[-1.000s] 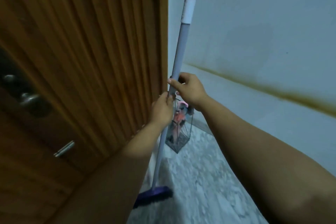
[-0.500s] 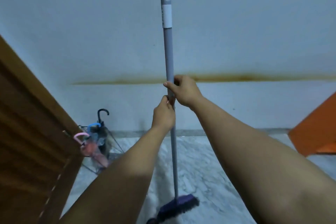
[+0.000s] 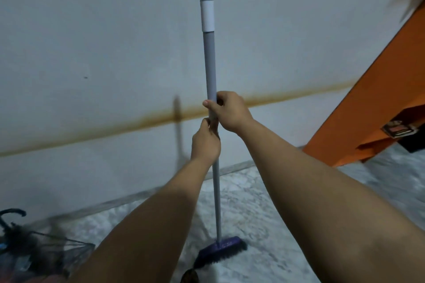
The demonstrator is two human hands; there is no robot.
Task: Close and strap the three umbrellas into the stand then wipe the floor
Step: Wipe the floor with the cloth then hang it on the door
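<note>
Nearest, two bare forearms stretch out over the marble floor (image 3: 264, 202). Down at the floor's near-left corner sits a wire mesh stand (image 3: 69, 248) with the umbrellas in it; one black hooked handle (image 3: 12, 213) sticks up above the rest, and the bundle itself is too blurred to count.

A little further out, the purple brush head (image 3: 220, 251) of a broom rests on the floor, between the two arms, with dark bristles turned toward the floor. Its grey pole (image 3: 210, 64) rises almost upright from there.

Both hands grasp the pole about midway up. The left hand (image 3: 205, 142) is the lower one, fingers wrapped round the shaft. The right hand (image 3: 230, 110) sits just above it, touching it, thumb and fingers curled round the pole. Above the hands the pole carries a white band (image 3: 208, 16) and a slotted cap at the very top.

Beyond stands a pale wall (image 3: 92, 41) with a brownish stain line (image 3: 92, 132) running across it. At the right, an orange piece of furniture (image 3: 368, 110) meets the floor's far-right edge.
</note>
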